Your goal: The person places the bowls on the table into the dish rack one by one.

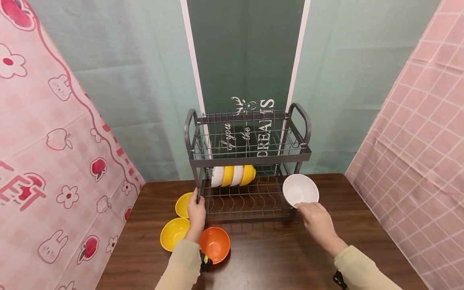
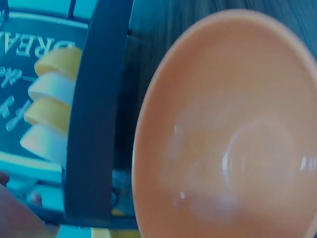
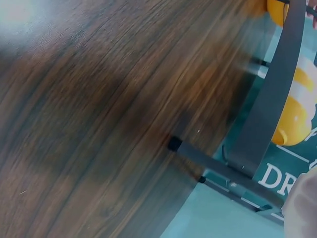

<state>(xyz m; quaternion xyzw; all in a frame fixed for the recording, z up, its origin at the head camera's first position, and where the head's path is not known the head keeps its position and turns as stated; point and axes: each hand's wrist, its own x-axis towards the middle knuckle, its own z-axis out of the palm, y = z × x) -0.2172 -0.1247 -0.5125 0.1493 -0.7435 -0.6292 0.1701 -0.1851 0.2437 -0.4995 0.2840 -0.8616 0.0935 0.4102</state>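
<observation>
White bowl [image 1: 301, 189] at right end of rack [image 1: 250, 160]: probably light, stiff, slick; rim best hold. Our right hand [image 1: 320, 224] pinches rim, left hand [image 1: 196, 214] grips rack's left end.

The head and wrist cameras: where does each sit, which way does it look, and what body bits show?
Head: worn on the head, looking forward and down at the dish rack; left hand, right hand and sleeves show.
Left wrist: worn there, facing the orange bowl and rack; part of the left hand shows, lower left.
Right wrist: worn there, facing the wooden table and rack; a bit of left hand shows, top right. A pale shape, lower right, is unclear.
Shared: both wrist views catch white and yellow bowls.
</observation>
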